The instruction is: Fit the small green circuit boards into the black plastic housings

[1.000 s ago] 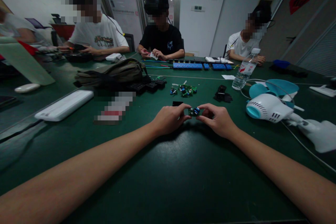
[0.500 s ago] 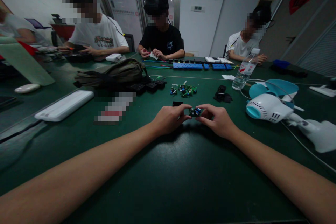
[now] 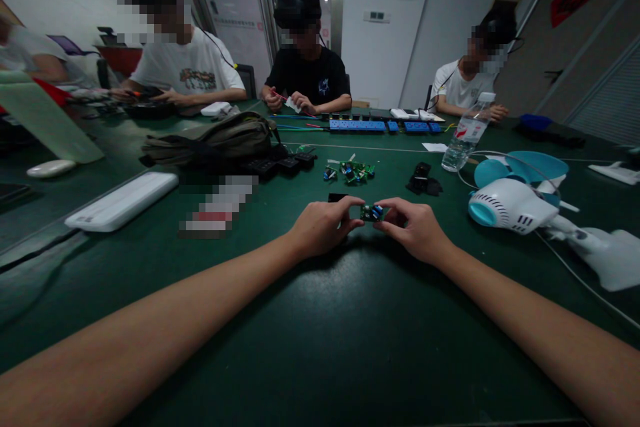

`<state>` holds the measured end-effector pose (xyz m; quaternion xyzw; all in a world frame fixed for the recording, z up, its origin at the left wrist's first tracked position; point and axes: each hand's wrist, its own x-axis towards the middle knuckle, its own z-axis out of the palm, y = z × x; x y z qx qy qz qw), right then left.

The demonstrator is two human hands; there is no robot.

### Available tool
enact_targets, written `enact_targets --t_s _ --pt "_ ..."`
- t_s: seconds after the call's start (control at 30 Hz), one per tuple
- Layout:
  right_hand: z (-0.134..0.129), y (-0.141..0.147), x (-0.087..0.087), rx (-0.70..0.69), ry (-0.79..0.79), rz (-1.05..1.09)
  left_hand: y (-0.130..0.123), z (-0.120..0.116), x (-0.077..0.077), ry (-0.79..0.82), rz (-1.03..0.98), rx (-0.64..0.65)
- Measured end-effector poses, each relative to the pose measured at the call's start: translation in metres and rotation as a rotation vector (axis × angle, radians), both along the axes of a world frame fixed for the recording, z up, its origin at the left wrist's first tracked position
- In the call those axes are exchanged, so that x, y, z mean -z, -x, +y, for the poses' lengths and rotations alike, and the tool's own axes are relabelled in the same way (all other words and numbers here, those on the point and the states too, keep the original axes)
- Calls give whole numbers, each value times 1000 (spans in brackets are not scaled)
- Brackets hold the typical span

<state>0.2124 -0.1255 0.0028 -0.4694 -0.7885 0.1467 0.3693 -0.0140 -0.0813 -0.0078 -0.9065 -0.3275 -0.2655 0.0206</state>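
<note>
Between my two hands is a small green circuit board (image 3: 371, 213) with blue parts on it, raised off the green table. My left hand (image 3: 325, 223) pinches its left edge with thumb and fingertips. On the opposite edge, the thumb and fingers of my right hand (image 3: 417, 227) are closed. A small black piece (image 3: 339, 198) lies just behind my left fingers, partly hidden by them. Farther back sits a loose pile of similar circuit boards (image 3: 355, 171). Several black plastic pieces (image 3: 423, 180) lie to the right of that pile.
A white and teal fan (image 3: 515, 207) lies at the right, near a water bottle (image 3: 457, 140). To the left are a white power bank (image 3: 125, 200), a dark bag (image 3: 215, 140) and black cases (image 3: 280, 165). Blue terminal strips (image 3: 357, 126) stand farther back. Other people sit across the table.
The circuit board has shifted very slightly to the right between my fingers. My grip on both edges looks the same, and the things on the table stay put.
</note>
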Motion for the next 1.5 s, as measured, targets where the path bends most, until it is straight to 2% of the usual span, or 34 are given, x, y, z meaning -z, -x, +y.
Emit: enact_targets --t_s 0.73,1.5 --pt "2 -2 3 0 -28 -5 1 3 5 -28 -34 38" --pt "3 -4 5 5 -37 -17 1 1 3 -16 -22 35"
